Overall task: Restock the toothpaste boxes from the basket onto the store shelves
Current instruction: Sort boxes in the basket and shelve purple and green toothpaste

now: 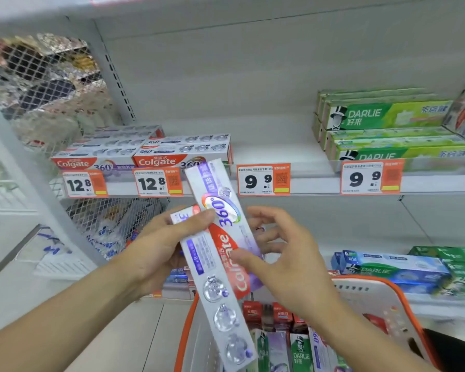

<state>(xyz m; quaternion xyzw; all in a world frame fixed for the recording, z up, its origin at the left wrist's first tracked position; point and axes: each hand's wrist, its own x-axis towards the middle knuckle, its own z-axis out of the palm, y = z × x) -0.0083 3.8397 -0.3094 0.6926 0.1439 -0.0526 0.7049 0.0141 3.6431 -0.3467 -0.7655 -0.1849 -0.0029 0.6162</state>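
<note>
A long white and purple Colgate 360 toothpaste box (222, 310) is held tilted in front of the middle shelf. My left hand (156, 248) grips it from the left, thumb across its front. The end of a second similar box (180, 215) peeks out under that thumb. My right hand (293, 264) pinches the same long box from the right, thumb on the red Colgate logo and fingers spread behind it. Below stands the white basket with an orange rim (387, 287), holding several toothpaste boxes (301, 350) on end. Stacks of matching Colgate boxes (183, 153) lie on the shelf above.
Green Darlie boxes (387, 116) are stacked at the shelf's right. Between them and the Colgate stacks is a bare stretch of shelf above a 9.9 price tag (263, 179). More Darlie boxes (392, 267) lie on the lower shelf. A wire mesh divider (51, 84) closes the left side.
</note>
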